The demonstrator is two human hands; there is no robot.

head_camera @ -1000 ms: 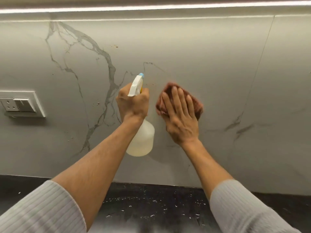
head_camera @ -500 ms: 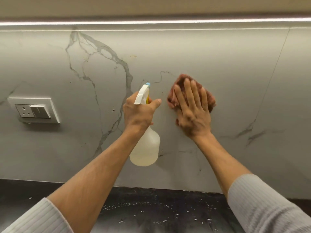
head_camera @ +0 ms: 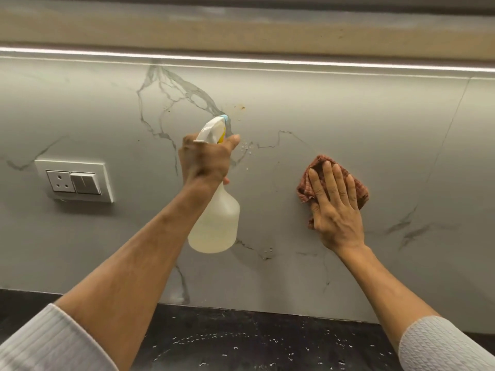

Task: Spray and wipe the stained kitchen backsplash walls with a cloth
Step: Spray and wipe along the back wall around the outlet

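Left hand (head_camera: 206, 159) clamped on spray bottle (head_camera: 215, 223), nozzle near brown stain (head_camera: 241, 107) high on backsplash (head_camera: 348, 116). Right hand (head_camera: 336, 210) fingers spread, pressing cloth (head_camera: 313, 167) lower right. Risk: overspray reaching socket (head_camera: 76, 180) at left edge.

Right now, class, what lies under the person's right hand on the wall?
A reddish-brown cloth lies under the flat right hand, pressed against the grey backsplash. Its edges show around the fingers. The wall behind the cloth is covered, so any stain there cannot be seen.
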